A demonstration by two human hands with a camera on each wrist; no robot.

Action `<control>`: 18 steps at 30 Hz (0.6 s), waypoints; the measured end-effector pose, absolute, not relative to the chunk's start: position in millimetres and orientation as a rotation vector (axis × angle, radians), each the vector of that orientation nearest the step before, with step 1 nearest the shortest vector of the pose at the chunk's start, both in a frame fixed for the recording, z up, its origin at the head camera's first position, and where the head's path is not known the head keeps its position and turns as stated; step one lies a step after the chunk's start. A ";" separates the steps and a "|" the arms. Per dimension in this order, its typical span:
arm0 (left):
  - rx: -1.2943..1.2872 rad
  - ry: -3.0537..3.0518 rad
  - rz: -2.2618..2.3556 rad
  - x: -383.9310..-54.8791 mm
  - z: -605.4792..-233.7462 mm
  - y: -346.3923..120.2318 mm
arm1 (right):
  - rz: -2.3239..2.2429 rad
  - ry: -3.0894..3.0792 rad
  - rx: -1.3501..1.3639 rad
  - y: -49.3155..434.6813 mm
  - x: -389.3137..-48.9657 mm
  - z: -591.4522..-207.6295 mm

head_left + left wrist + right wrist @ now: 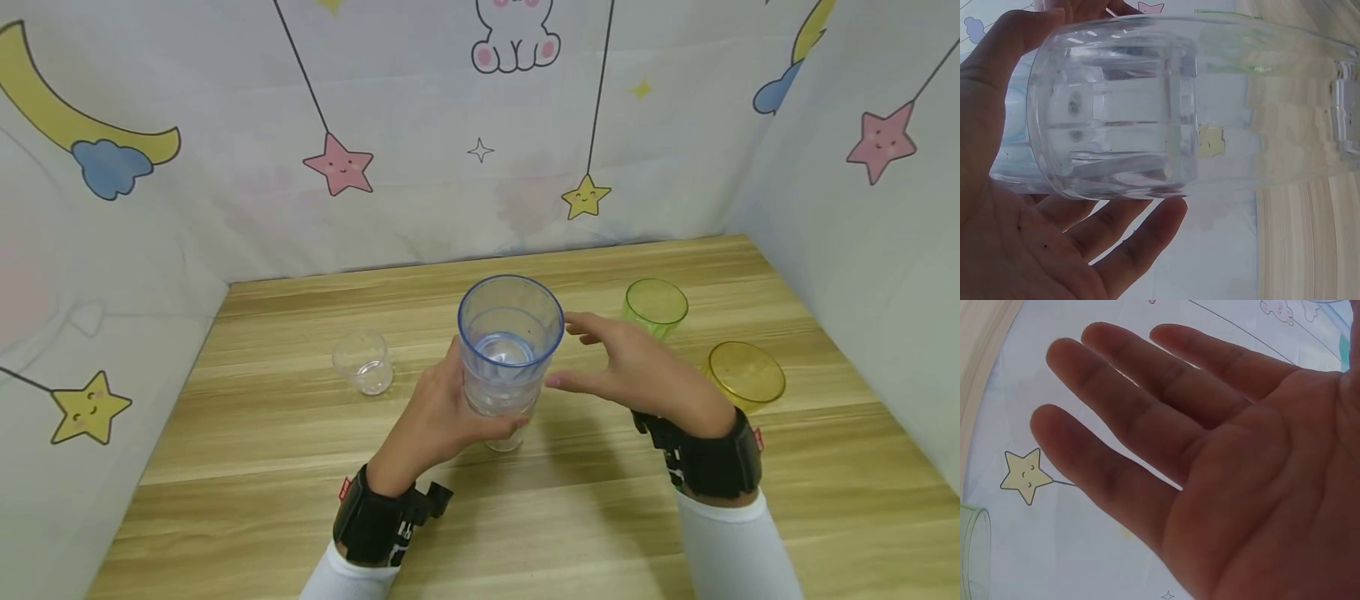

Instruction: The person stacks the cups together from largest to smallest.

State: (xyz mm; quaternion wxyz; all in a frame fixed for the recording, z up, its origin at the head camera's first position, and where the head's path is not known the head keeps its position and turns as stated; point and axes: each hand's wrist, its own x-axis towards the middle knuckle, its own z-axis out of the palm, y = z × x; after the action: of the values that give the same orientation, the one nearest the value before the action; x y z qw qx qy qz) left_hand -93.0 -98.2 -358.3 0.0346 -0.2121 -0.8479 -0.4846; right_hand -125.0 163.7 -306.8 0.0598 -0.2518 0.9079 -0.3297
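In the head view my left hand [438, 412] grips a stack of two cups above the middle of the table. A blue-rimmed see-through cup [510, 333] sits inside a clear cup [504, 437]. The left wrist view shows the lower clear cup [1229, 106] sideways, the upper cup's base within it and my left fingers [1138, 240] curled round the outside. My right hand [626, 362] is just right of the stack, its fingers spread and holding nothing. Whether a right fingertip touches the rim cannot be told. The right wrist view shows that bare palm [1260, 481].
A small clear cup [363, 362] stands on the wooden table [255, 467] at the left. A green cup [656, 304] is at the back right, with a yellow cup [746, 375] nearer, beside my right wrist. Printed cloth walls [420, 225] border the table's back and sides.
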 end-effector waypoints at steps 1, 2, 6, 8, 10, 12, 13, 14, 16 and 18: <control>-0.649 -2.608 -1.495 -93.0 -358.2 -98.3 | -0.991 2.761 -0.756 164.4 -125.7 -306.8; -0.650 -2.608 -1.496 -93.0 -358.2 -98.5 | -0.986 2.771 -0.752 165.1 -126.4 -306.9; -0.656 -2.602 -1.508 -93.6 -358.4 -98.5 | -0.955 2.815 -0.724 167.2 -129.1 -307.6; -0.655 -2.604 -1.505 -93.9 -359.0 -98.5 | -0.947 2.828 -0.706 168.4 -130.3 -307.9; -0.654 -2.605 -1.505 -94.2 -359.6 -98.4 | -0.939 2.839 -0.691 169.9 -131.5 -308.3; -0.652 -2.608 -1.500 -94.2 -360.0 -98.3 | -0.934 2.851 -0.692 171.0 -132.4 -308.4; -0.652 -2.608 -1.498 -94.2 -360.1 -98.3 | -0.931 2.855 -0.693 171.6 -132.9 -308.6; -0.654 -2.606 -1.499 -94.3 -360.1 -98.3 | -0.930 2.860 -0.696 172.1 -133.3 -308.5; -0.656 -2.603 -1.492 -94.3 -359.9 -98.3 | -0.930 2.868 -0.702 172.9 -133.7 -308.4; -0.653 -2.604 -1.485 -94.5 -359.9 -98.1 | -0.932 2.877 -0.705 173.3 -134.2 -308.1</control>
State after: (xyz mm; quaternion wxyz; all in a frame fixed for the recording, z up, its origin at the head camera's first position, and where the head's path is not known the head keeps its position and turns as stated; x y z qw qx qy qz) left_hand -94.5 -98.1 -359.9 0.0367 -0.2127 -0.8482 -0.4837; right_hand -134.2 173.3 -308.1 0.0181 -0.2269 0.9263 -0.3002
